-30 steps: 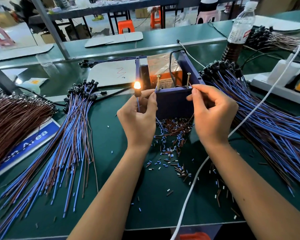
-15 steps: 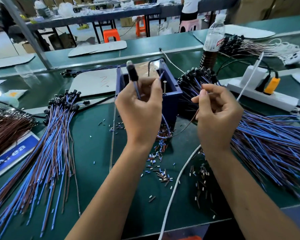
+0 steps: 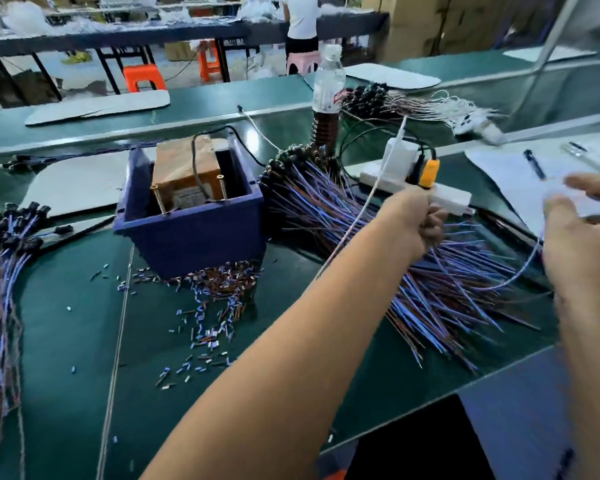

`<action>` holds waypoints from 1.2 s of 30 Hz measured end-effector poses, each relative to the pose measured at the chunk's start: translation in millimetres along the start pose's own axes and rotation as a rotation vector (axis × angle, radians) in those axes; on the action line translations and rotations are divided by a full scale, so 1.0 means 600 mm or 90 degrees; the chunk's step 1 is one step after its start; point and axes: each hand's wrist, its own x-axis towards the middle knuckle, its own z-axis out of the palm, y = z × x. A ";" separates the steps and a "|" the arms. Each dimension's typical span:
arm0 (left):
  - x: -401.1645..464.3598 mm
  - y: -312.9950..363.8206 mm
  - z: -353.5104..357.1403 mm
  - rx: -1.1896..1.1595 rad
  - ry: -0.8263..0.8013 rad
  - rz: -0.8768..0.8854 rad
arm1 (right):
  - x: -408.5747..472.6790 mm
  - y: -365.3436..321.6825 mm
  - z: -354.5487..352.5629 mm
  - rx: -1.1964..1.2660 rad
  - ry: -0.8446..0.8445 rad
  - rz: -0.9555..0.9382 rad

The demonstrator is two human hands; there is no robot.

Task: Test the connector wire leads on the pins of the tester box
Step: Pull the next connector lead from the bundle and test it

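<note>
While left hand (image 3: pixel 420 220) grips wires (image 3: pixel 440 289), labels unreadable

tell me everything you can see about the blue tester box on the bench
The tester box is a dark blue open-topped tub, plastic by its look, standing upright on the green bench. Inside sits a tan block wrapped in shiny film, with a black cable looped over it. Two threaded metal pins stand up by the front wall. Cut wire bits lie against its base. Neither hand touches it.
</note>
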 end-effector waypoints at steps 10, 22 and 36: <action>0.007 0.057 -0.056 -0.336 0.089 0.202 | -0.061 -0.117 0.090 0.001 -0.368 -0.257; -0.019 0.111 -0.165 0.397 0.562 0.460 | -0.049 -0.117 0.151 -0.031 -0.407 -0.269; -0.089 0.059 -0.179 0.488 0.405 0.319 | -0.106 -0.101 0.182 -0.170 -0.289 -0.325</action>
